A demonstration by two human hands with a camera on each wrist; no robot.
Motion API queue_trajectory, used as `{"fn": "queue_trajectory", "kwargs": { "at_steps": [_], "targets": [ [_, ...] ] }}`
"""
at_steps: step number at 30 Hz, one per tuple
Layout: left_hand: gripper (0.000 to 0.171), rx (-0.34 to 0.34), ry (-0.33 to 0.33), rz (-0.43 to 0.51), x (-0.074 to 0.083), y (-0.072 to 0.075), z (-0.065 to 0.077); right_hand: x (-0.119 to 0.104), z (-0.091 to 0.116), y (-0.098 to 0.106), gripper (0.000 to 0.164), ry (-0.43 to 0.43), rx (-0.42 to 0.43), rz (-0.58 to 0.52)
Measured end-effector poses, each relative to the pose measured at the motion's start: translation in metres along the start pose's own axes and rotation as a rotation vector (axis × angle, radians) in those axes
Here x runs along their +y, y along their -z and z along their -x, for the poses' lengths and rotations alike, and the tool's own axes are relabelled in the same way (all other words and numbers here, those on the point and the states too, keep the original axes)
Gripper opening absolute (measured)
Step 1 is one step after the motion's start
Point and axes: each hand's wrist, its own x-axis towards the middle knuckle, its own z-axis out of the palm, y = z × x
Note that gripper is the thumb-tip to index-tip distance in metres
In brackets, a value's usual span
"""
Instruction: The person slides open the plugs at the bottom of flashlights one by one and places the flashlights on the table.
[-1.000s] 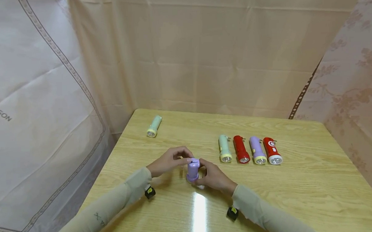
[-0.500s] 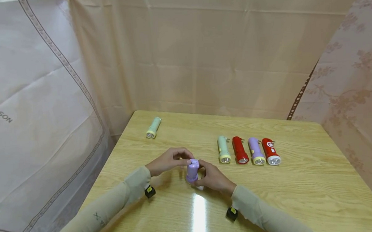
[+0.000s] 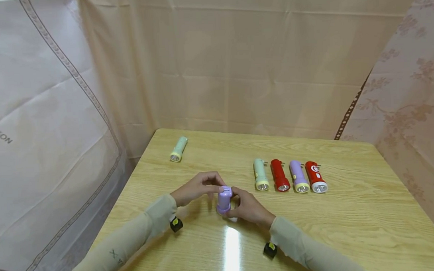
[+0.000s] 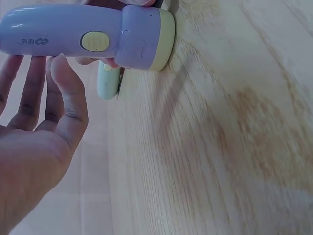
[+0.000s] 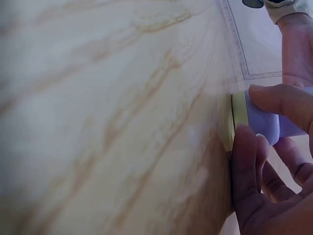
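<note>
A purple flashlight [image 3: 224, 201] stands upright on the wooden table, its yellow-rimmed lens end down. In the left wrist view the flashlight [image 4: 100, 32] shows a yellow slide switch on its side. My right hand [image 3: 250, 206] grips the wide lower head; thumb and fingers lie on either side of it in the right wrist view, where the hand [image 5: 279, 181] is near the tabletop. My left hand [image 3: 198, 188] holds the upper end between thumb and fingers. From the left wrist, the hand's [image 4: 49, 127] other fingertips pass behind the body.
Four flashlights lie in a row at the right: mint [image 3: 261, 174], red [image 3: 280, 175], purple [image 3: 299, 176] and red with a white rim [image 3: 316, 177]. Another mint flashlight [image 3: 178, 148] lies at the back left. Cloth sheets [image 3: 221, 63] hang around the table [image 3: 349, 226].
Both hands stay around the upright purple flashlight with barely any movement. The head view has shifted slightly; the other flashlights lie as before.
</note>
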Motion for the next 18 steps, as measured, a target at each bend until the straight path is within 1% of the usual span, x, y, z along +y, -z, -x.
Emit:
{"fn": "queue_trajectory", "kwargs": {
  "at_steps": [3, 6, 12, 18],
  "targets": [
    [0.020, -0.004, 0.005, 0.024, -0.0003, -0.0001, -0.0011, 0.0007, -0.0008, 0.0008, 0.051, -0.006, 0.004, 0.012],
    [0.019, -0.003, 0.011, 0.029, 0.0001, -0.0006, -0.0020, -0.0005, -0.0010, 0.0008, 0.053, -0.010, 0.006, 0.022],
    [0.015, 0.000, 0.007, 0.006, 0.0037, -0.0027, -0.0065, -0.0017, -0.0005, 0.0005, 0.059, -0.022, 0.023, 0.028],
    [0.015, 0.013, 0.016, -0.015, 0.0068, -0.0055, -0.0091, -0.0033, -0.0005, -0.0007, 0.057, -0.030, 0.029, 0.011]
  ]
}}
